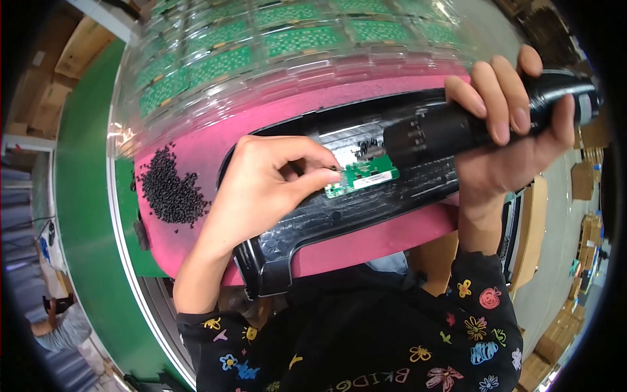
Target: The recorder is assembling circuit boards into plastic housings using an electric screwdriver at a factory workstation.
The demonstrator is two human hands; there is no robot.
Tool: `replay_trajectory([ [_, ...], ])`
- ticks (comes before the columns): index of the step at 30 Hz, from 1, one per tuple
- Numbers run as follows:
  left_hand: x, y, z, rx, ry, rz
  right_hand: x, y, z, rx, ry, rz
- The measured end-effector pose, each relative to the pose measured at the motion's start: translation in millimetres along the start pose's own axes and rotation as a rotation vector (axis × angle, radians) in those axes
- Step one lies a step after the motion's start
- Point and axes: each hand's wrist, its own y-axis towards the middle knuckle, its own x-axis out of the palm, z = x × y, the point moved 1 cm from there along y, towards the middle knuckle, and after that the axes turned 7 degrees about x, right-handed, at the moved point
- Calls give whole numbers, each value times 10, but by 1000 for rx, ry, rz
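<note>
A long black plastic housing (313, 230) lies open across a pink mat. Inside it sits a small green circuit board (366, 178) with a white label strip and black wires beside it. My left hand (271, 179) is closed in a pinch at the board's left end; a tiny dark spot shows at the fingertips, too small to name. My right hand (506, 124) wraps round a black electric screwdriver (434, 136), held slanted over the housing. The screwdriver's front end is above the board's right part, and its tip is hidden.
Clear plastic trays (255, 78) of green boards stand at the back. A heap of small black screws (171, 189) lies on the left of the pink mat (366, 240). Beyond it runs a green surface (88, 196). Another person's arm (55, 323) shows at far left; cartons (581, 242) stand at right.
</note>
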Motion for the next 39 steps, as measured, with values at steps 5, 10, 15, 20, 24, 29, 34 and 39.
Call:
replay_trajectory([
  [5,-2,-15,13,68,7,-30,80,-84,104,36,20,15],
  [10,19,-1,-17,38,-133,-25,41,-140,87,19,-64,-105],
  [15,19,-17,-39,93,-26,-11,-7,-155,86,25,-181,-267],
  [20,16,-10,17,74,64,-45,9,-169,88,-10,-214,-280],
  [24,47,-26,-80,154,18,5,12,-149,147,-22,-220,-333],
  [29,35,1,-15,35,-17,-90,-5,-176,70,-27,-221,-321],
  [34,47,-32,-52,136,157,75,-56,-122,-5,-61,-326,-158],
  [39,3,-16,16,199,339,49,-177,-45,12,-33,-533,-82],
])
